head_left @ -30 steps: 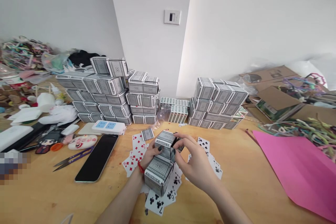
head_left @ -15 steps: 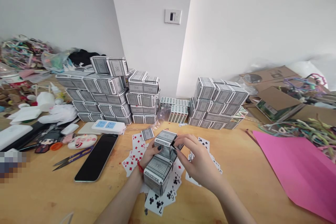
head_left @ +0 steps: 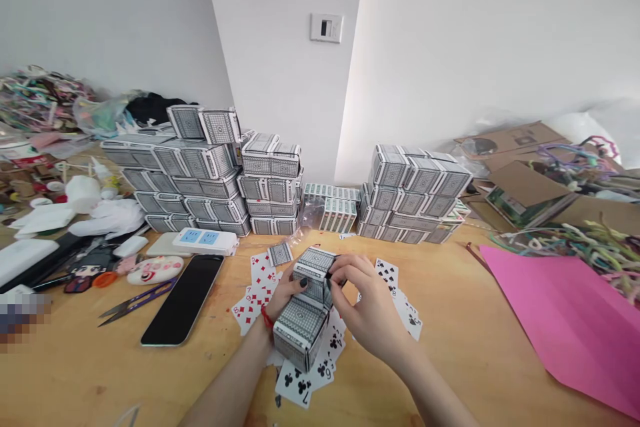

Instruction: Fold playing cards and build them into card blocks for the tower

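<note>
A block folded from playing cards, with grey patterned backs outward, stands before me, its far part taller than the near part. My left hand is closed around the left side of the taller part, thumb on its face. At the right side of that part, my right hand pinches at a card edge by a dark gap; its fingertips hide most of that card. Loose red diamond cards lie left of the block. Black club cards lie under its near end, and spade cards to the right.
Stacked card blocks stand at the back left and back right, with card packs between. On the left lie a phone, scissors and a power strip. Pink paper and a cardboard box are at right.
My right hand's fingers have drawn closer together at the block's right side, and the hand has shifted slightly left. My left hand and the block stay put.
</note>
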Demonstrator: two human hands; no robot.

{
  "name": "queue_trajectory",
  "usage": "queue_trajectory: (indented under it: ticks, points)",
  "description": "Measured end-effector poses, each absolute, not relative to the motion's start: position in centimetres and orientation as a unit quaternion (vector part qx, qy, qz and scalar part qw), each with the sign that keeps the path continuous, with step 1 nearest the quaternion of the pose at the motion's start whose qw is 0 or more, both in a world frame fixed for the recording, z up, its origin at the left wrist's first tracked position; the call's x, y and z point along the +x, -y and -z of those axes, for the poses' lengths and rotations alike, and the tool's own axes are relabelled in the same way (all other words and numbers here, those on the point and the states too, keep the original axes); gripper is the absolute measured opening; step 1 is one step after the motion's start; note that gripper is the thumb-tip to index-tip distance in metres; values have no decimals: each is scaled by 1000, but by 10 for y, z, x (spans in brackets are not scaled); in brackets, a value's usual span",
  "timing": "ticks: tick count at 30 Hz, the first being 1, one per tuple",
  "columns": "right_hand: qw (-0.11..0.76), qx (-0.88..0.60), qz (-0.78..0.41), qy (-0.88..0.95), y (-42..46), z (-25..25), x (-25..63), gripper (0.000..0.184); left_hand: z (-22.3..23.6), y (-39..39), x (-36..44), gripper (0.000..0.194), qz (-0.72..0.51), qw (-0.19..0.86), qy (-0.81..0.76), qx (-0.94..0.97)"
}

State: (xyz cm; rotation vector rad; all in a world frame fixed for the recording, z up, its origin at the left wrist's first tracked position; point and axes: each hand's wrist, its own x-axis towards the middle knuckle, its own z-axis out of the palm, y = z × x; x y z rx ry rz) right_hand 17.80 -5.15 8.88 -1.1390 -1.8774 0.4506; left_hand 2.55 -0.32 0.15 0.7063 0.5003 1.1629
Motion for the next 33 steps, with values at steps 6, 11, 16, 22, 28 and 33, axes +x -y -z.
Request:
queue_trajectory:
  ticks: [6,11,16,22,28,33]
  points:
    - [429,-457,-194,755,52,-91,178,17,1,2,27,53,-537,744,-221,331]
    - [415,-462,-210,755,53,-93,179,19,2,3,27,55,-544,734,-240,327]
    - [422,-453,-208,758,53,-93,179,20,2,2,28,53,-552,721,-253,334]
    - [423,-455,-194,759,54,-94,179,21,3,2,28,57,-550,723,-256,330]
    - [404,-485,-181,754,55,-91,178,22,5,1,27,61,-543,729,-246,336]
    - [376,-505,-169,758,57,-92,177,21,8,0,27,65,-550,726,-245,333]
